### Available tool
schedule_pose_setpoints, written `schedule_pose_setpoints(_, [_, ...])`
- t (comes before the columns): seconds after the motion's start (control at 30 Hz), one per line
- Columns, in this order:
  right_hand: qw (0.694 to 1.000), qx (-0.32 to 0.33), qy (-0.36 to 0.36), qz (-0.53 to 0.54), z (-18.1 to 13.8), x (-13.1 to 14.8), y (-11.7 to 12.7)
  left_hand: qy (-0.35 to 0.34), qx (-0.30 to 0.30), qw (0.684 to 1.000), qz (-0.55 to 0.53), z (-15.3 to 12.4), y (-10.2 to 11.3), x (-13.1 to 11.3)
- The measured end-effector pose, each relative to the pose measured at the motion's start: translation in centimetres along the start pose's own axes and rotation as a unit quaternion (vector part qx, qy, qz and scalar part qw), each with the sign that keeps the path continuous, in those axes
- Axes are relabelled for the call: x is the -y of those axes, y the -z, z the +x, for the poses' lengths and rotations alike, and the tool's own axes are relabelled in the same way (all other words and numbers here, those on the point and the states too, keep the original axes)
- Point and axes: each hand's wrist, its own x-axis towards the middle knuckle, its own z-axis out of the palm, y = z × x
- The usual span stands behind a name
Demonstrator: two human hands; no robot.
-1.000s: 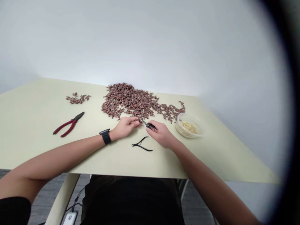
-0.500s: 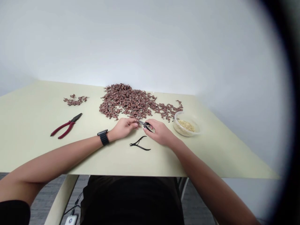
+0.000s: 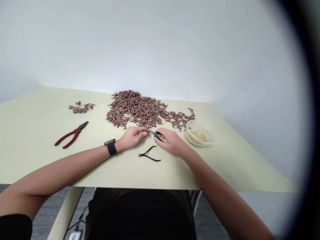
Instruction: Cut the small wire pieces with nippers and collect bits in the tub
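Observation:
My left hand [image 3: 132, 136] is closed in a pinch, thumb against forefinger, on a small reddish-brown piece [image 3: 146, 130] that is mostly covered by the fingertips. My right hand [image 3: 173, 141] grips a small pair of pliers [image 3: 152, 132] with dark handles and a metal nose. Its tip points left and meets the piece at my left fingertips. Just behind both hands spreads a big heap of similar reddish-brown pieces [image 3: 140, 108] with shiny and dark ends. Black cuticle nippers [image 3: 147, 154] lie with handles spread on the table below my hands.
A clear plastic bowl [image 3: 192, 141] holding small yellowish bits stands right of my right hand. Red-handled pliers [image 3: 72, 135] lie at the left, jaws pointing away. Behind them sits a small group of reddish-brown pieces [image 3: 83, 108]. The pale table [image 3: 120, 173] meets a white wall.
Almost nothing differs. The whole view has shifted very slightly, and both hands keep the same hold, with the pliers' tip still at my left fingertips.

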Motion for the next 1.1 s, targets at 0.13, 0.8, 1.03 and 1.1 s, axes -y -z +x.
schedule_pose_setpoints(0.13, [1.000,0.002,0.001,0.001,0.03,0.13,0.02,0.002,-0.001,1.000,0.003,0.05,-0.03,-0.06])
schedule_pose_setpoints(0.8, [1.000,-0.015,0.011,-0.023,-0.11,0.37,0.05,0.008,0.003,1.000,-0.003,-0.09,0.10,-0.29])
schedule_pose_setpoints(1.03, [1.000,-0.015,0.012,-0.024,-0.03,0.17,0.08,0.010,0.005,1.000,-0.007,-0.11,0.08,-0.21])
schedule_pose_setpoints(1.1, [1.000,-0.013,0.012,-0.022,-0.04,0.19,0.10,0.012,0.007,1.000,-0.011,-0.13,0.09,-0.21])
